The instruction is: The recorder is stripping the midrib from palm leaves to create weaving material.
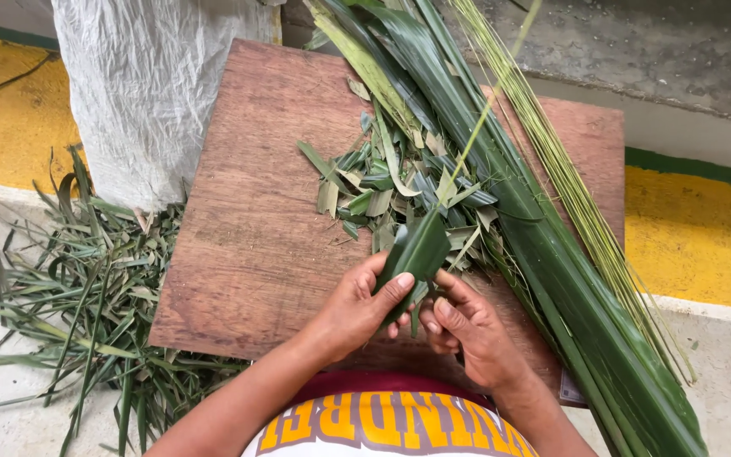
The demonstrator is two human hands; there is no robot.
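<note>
- Right now, the left hand (355,306) has its grip closed on a folded green leaf (416,252), with the thumb pressed flat on the leaf's front.
- The right hand (467,326) is just beside it, with its fingers curled narrow at the bottom end of the leaf; I cannot tell if it pinches the leaf or only touches it.
- The leaf is one piece. It is above the near edge of the wooden board (255,211), which is the table.
- Its long side runs from the hands up and away, leaning a little to the right. The top end points at the pile of leaf scraps (399,182).
- One thin pale stalk (471,140) rises from near the leaf's top, going up and to the right.
- One pile of scraps lies in the middle of the table; the bits are too many to count.
- One bundle of long green leaves (543,245) lies slanted on the right side of the table.
- One bunch of thin pale sticks (585,211) lies along it.
- One white sack (154,85) stands at the far left.
- One heap of cut leaves (95,296) lies on the floor to the left.
</note>
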